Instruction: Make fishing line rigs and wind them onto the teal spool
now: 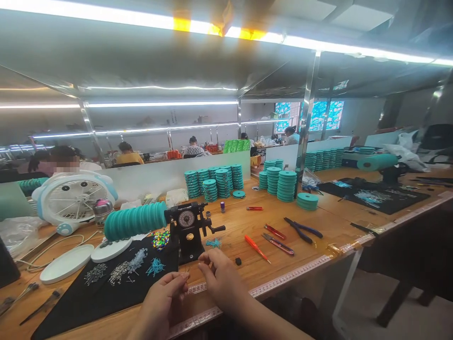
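At the front edge of the bench, my left hand (169,290) is closed, thumb and fingertips pinched together. Facing it a short gap away, my right hand (222,276) has its fingers curled in a pinch too. Whatever thin thing they may hold is too fine to make out. Just behind them stands a black hand-crank winder (189,233) with a round dial. A row of teal foam spools (136,221) sits on its shaft. Small blue pieces (214,243) lie beside its base, and a small black block (238,261) is right of my right hand.
A black mat (106,293) on the left bears piles of small parts and colourful beads (161,240). An orange screwdriver (257,249), a utility knife (279,244) and pliers (302,230) lie to the right. Stacked teal spools (222,184) and a fan (75,198) stand behind. People sit farther back.
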`<state>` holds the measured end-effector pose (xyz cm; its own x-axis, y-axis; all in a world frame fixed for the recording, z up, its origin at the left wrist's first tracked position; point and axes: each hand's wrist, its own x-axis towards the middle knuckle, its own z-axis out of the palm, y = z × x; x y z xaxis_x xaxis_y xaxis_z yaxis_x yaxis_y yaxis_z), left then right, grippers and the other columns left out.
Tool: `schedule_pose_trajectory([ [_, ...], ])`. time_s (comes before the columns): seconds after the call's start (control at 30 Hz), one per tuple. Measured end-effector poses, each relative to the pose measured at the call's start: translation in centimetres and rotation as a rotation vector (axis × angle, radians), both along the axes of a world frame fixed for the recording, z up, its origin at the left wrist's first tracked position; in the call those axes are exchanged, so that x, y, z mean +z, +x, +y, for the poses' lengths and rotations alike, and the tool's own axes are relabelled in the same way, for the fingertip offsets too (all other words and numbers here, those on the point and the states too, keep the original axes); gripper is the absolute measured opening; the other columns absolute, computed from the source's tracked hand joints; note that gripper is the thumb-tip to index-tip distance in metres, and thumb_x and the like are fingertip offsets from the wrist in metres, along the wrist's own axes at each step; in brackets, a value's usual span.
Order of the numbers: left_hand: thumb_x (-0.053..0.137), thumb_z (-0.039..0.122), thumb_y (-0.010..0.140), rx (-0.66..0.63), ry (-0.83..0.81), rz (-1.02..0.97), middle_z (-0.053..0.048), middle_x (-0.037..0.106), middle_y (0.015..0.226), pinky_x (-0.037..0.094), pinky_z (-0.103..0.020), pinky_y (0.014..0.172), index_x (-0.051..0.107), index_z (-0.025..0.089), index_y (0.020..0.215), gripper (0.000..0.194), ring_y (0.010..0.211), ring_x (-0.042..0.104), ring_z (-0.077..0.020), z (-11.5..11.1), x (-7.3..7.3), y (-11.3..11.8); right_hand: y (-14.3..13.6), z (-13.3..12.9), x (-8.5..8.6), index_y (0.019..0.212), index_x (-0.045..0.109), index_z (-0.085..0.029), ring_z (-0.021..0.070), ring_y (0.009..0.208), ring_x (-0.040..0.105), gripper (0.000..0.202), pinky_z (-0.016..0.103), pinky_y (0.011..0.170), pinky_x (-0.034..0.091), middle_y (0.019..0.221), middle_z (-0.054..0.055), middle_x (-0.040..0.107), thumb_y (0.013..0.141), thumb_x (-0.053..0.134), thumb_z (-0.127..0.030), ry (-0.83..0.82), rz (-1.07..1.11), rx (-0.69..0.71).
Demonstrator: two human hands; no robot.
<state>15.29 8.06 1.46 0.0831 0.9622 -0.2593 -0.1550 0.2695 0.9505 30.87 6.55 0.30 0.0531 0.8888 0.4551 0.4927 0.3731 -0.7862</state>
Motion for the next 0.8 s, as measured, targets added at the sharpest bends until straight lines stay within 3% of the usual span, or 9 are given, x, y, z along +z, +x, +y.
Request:
schedule_pose_trajectory([
  [0.17,0.080,0.044,0.053,-0.013,0.056,0.117,0.004,0.051,0.048,0.022,-0.020,0.044,0.059,0.017,0.055,0.034,0.041,0.035,-0.0067,0.6,-1.0,-0.6,-0.1,1.0,0.9,0.102,0.064,-0.017,0.0184,0.082,0.059,0.024,0.030,0.075,0.048,0.096,0.008,0.057,0.084,0.050,-0.009,0.048,-0.205,0.052],
  [0.33,0.075,0.050,0.057,-0.053,0.151,0.273,0.002,0.054,0.049,0.022,-0.022,0.046,0.061,0.017,0.056,0.037,0.043,0.036,-0.0089,0.7,-0.3,-0.9,-0.6,1.9,1.2,0.097,0.067,-0.019,0.0173,0.078,0.060,0.021,0.028,0.069,0.047,0.094,0.007,0.056,0.084,0.051,-0.012,0.081,-0.408,0.057],
  [0.53,0.070,0.048,0.062,-0.109,0.263,0.471,0.002,0.057,0.050,0.029,-0.025,0.051,0.065,0.017,0.057,0.032,0.047,0.043,-0.0132,0.4,1.4,-1.0,-0.8,2.6,0.5,0.089,0.066,-0.019,0.0160,0.070,0.056,0.019,0.026,0.059,0.041,0.097,0.007,0.055,0.080,0.052,-0.010,0.132,-0.500,0.087],
  [0.67,0.064,0.045,0.067,-0.093,0.307,0.582,0.001,0.059,0.052,0.031,-0.026,0.050,0.066,0.018,0.062,0.028,0.047,0.044,-0.0149,0.3,1.7,-1.2,-0.8,1.9,0.5,0.088,0.064,-0.016,0.0168,0.071,0.056,0.019,0.027,0.060,0.041,0.099,0.009,0.055,0.079,0.050,-0.007,0.142,-0.518,0.116],
  [0.8,0.062,0.043,0.069,-0.081,0.356,0.653,0.000,0.062,0.055,0.034,-0.027,0.052,0.068,0.019,0.064,0.025,0.049,0.047,-0.0169,0.3,1.6,-1.1,-1.0,1.0,1.0,0.082,0.062,-0.015,0.0173,0.074,0.058,0.015,0.027,0.065,0.044,0.089,0.008,0.058,0.083,0.050,-0.007,0.082,-0.426,0.111],
])
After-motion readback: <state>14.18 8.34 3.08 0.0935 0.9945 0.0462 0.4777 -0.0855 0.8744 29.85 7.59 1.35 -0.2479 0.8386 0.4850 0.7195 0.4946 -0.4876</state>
